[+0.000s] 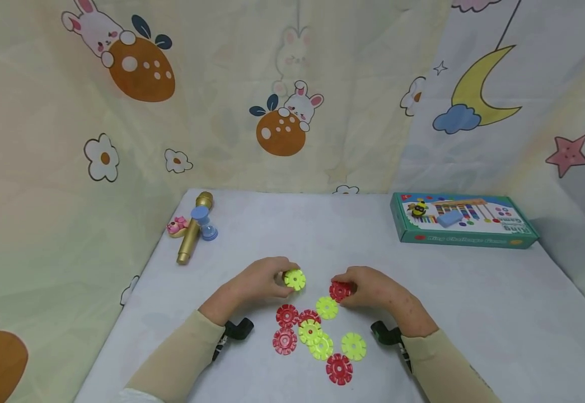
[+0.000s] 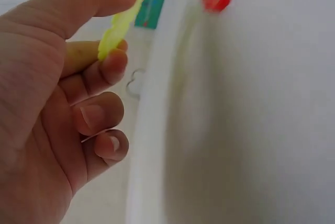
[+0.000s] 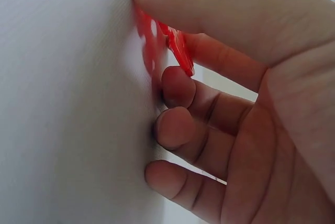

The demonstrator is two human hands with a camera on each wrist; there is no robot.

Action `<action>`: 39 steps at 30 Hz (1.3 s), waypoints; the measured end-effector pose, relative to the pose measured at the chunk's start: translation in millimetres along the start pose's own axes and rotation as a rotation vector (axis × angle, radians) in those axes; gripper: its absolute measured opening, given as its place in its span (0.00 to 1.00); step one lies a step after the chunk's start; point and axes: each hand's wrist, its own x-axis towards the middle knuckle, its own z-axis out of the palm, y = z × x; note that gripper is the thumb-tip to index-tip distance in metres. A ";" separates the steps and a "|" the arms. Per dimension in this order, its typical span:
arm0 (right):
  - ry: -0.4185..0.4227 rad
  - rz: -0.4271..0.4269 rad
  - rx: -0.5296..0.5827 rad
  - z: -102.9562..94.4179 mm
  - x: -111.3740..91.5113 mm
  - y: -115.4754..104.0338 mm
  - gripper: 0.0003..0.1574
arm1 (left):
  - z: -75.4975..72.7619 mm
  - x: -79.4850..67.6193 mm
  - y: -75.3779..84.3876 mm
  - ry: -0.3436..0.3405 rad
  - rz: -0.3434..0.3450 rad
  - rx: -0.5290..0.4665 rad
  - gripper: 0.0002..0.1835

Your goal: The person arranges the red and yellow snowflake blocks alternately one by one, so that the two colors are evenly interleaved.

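Note:
My left hand (image 1: 262,279) pinches a yellow-green notched plastic disc (image 1: 294,280) between thumb and fingers; the left wrist view shows this disc (image 2: 120,25) edge-on. Across from it, my right hand (image 1: 375,288) grips a red notched disc (image 1: 340,291) close to the table. In the right wrist view red plastic (image 3: 180,51) stands tilted between thumb and fingers, with more red beside it; whether that is a second disc I cannot tell. Between and below the hands lie several loose discs, among them a yellow-green one (image 1: 327,308) and a red one (image 1: 339,369).
At the back left of the white table (image 1: 292,224) lie a gold tube (image 1: 189,240), a blue hourglass-shaped timer (image 1: 204,223) and a small pink figure (image 1: 177,225). A green game box (image 1: 466,221) sits at the back right, with a blue block (image 1: 450,218) on top.

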 end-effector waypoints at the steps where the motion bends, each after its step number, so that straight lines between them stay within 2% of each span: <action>1: 0.002 -0.002 -0.003 -0.3 0.0 -0.1 0.34 | -6.3 -0.7 -3.4 0.022 0.000 -0.005 0.27; 8: 0.015 -0.021 0.012 -1.8 -1.5 0.5 0.34 | -46.7 -11.9 -32.2 0.151 -0.074 -0.065 0.27; 12: 0.022 -0.031 0.022 -1.6 -2.3 1.3 0.33 | -63.8 -20.8 -54.2 0.207 -0.102 -0.064 0.26; 16: 0.026 -0.033 0.030 -0.9 -2.5 2.1 0.33 | -74.8 -28.6 -77.7 0.246 -0.144 -0.062 0.26; 20: 0.027 -0.032 0.034 -0.7 -2.2 3.3 0.33 | -77.8 -33.4 -100.9 0.250 -0.199 -0.068 0.26; 24: 0.019 -0.039 0.054 -1.0 -1.8 5.9 0.32 | -75.9 -37.2 -116.9 0.225 -0.250 -0.053 0.26; 32: 0.007 -0.118 0.127 0.5 0.3 14.3 0.31 | -70.0 -51.7 -127.4 0.170 -0.354 0.013 0.29; 36: -0.012 -0.120 0.153 -1.0 0.8 16.6 0.32 | -65.1 -56.5 -129.9 0.185 -0.321 -0.002 0.28; 39: 0.019 -0.085 0.166 -6.4 0.5 17.8 0.33 | -61.6 -55.2 -132.2 0.215 -0.288 -0.025 0.27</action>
